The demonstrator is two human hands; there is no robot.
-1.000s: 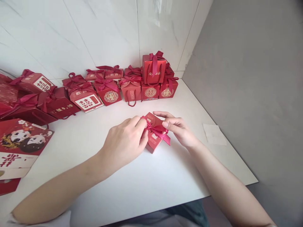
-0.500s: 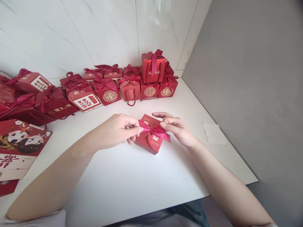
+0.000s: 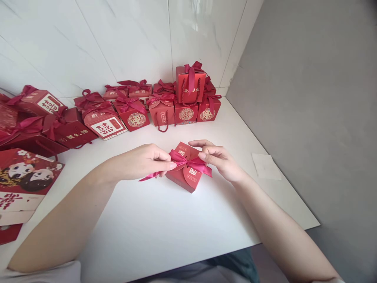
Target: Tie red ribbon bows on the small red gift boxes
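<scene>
A small red box (image 3: 183,181) with gold lettering lies at an angle on the white table (image 3: 165,232). A magenta ribbon (image 3: 200,166) is tied in a bow across its top. My left hand (image 3: 147,161) is closed at the box's left side, pinching the ribbon between thumb and fingers, and one ribbon tail sticks out below it to the left. On the other side, my right hand (image 3: 219,159) pinches the bow's right loop between thumb and index finger.
Several red boxes with bows (image 3: 135,118) line the wall at the back, one (image 3: 191,84) stacked on top of others. Flat printed cartons (image 3: 29,177) lie at the left edge. A white paper square (image 3: 266,166) sits on the right of the table.
A ribbon tail now shows below my left hand, which has shifted slightly down and left. More of the bow's left loop is visible. My right hand has hardly moved.
</scene>
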